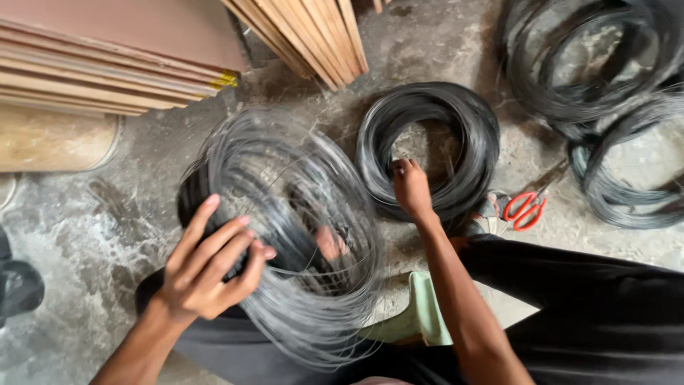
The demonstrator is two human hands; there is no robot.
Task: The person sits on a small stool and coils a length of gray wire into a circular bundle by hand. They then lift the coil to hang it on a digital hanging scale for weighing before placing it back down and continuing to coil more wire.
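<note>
head view: wire coils (427,146) on concrete floor (85,221).

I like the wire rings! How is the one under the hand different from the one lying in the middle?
The loose wire coil is bigger, tilted and blurred, with strands spread apart; the left hand grips it. The tight wire coil is smaller, lies flat on the floor, neatly bundled; the right hand touches it. Both are dark round wire.

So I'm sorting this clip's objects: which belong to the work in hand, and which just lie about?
In hand:
left hand on blurred wire coil
right hand on dark wire coil

Lying about:
red-handled scissors
more wire coils
plywood sheets
wooden strips
</note>
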